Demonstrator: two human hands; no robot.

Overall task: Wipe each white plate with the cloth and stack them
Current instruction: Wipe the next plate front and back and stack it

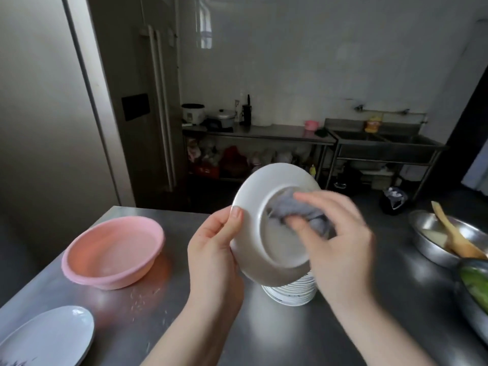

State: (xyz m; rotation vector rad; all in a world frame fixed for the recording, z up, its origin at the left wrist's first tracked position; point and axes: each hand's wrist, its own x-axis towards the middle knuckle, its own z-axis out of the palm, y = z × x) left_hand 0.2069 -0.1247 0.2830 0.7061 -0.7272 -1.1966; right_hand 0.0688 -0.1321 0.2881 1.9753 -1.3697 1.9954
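Observation:
I hold a white plate (274, 249) tilted up above the steel table, its underside with the foot ring facing me. My left hand (214, 249) grips its left rim, thumb on the underside. My right hand (340, 233) holds a bunched grey cloth (293, 210) and presses it against the plate's base; this hand is blurred. Under the plate stands a stack of white plates (293, 291), partly hidden by the plate and my right hand.
A pink plastic basin (113, 249) sits on the steel table (148, 307) to the left. A large white oval plate (50, 336) lies at the lower-left corner. Metal bowls (433, 241) with a wooden spatula (454, 236) and green vegetables (475, 283) stand at the right edge.

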